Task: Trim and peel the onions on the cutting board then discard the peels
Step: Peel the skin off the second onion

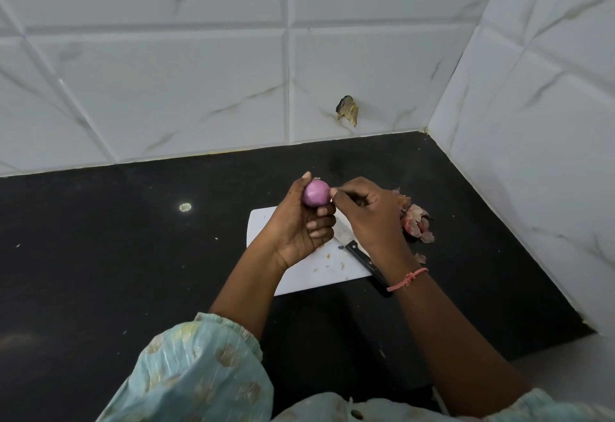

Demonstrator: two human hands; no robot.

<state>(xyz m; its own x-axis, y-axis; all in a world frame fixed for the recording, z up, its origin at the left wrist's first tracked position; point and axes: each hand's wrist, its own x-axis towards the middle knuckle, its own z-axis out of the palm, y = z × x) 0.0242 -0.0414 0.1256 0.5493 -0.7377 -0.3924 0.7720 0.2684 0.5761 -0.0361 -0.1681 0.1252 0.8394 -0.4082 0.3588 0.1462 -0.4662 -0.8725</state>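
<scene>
My left hand (301, 225) holds a small, smooth purple onion (315, 192) up above the white cutting board (312, 272). My right hand (364, 210) is beside the onion, its thumb and fingertips pinched at the onion's right side. I cannot tell whether a bit of skin sits between them. A knife with a black handle (364, 260) lies on the board under my right wrist, its blade mostly hidden by my hands. A heap of pinkish onion peels (416, 222) lies on the counter just right of the board.
The black counter (133, 255) meets white tiled walls at the back and on the right, forming a corner. A single peel scrap (420, 258) lies near my right wrist. Small crumbs dot the board. A brownish mark (347, 110) is on the back wall.
</scene>
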